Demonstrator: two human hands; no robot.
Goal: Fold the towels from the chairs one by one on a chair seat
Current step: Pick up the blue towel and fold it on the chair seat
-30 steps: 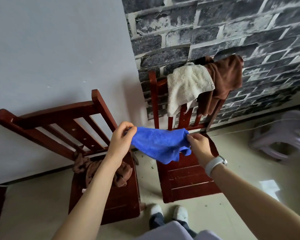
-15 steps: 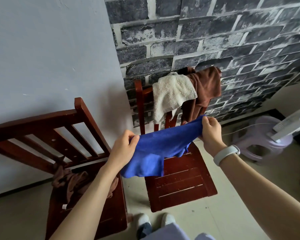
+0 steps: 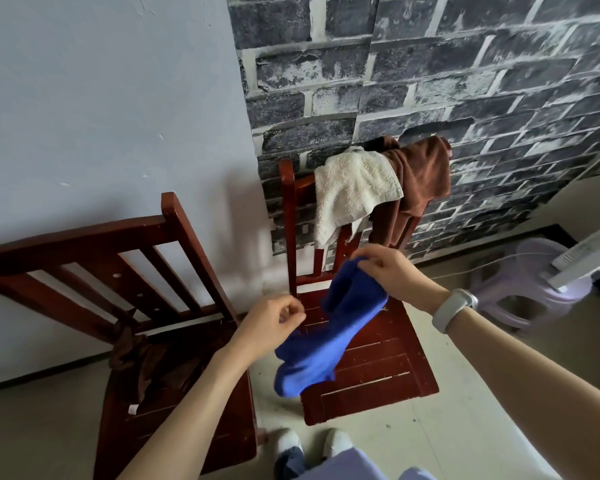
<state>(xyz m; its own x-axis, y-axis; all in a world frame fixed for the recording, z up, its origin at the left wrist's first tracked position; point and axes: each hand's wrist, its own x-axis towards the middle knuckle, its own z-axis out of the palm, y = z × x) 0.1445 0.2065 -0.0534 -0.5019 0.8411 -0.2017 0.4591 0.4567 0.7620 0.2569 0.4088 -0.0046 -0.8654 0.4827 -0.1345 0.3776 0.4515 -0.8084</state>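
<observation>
Hanging in the air above the seat of the right-hand dark red wooden slatted chair (image 3: 378,368), the bright blue microfibre towel (image 3: 321,337) is bunched and slack, not flat. Its upper end is pinched between the thumb and curled fingers of the right hand (image 3: 392,275), just in front of the chair's backrest. The towel drops diagonally down and to the left from that grip; its lower end hangs free near the front left corner of the seat.

The left hand (image 3: 271,323) is level with the towel's middle section, at its left edge. Its fingers are curled, with thumb and fingertips drawn together. Whether they hold a fold of the blue cloth or only touch it cannot be determined from this view.

A white band (image 3: 452,310) is worn on the right wrist.

Two further towels are draped over the top rail of the right-hand chair: a cream terry towel (image 3: 354,192) on the left and a brown towel (image 3: 416,181) on the right, partly overlapped by the cream one.

A second dark red wooden slatted chair (image 3: 94,247) stands to the left, against the pale grey wall. A crumpled dark brown cloth (image 3: 146,365) lies on its seat, near the backrest.

A pale lilac plastic stool (image 3: 530,289) stands on the tiled floor at the right, carrying a white appliance (image 3: 586,261).
</observation>
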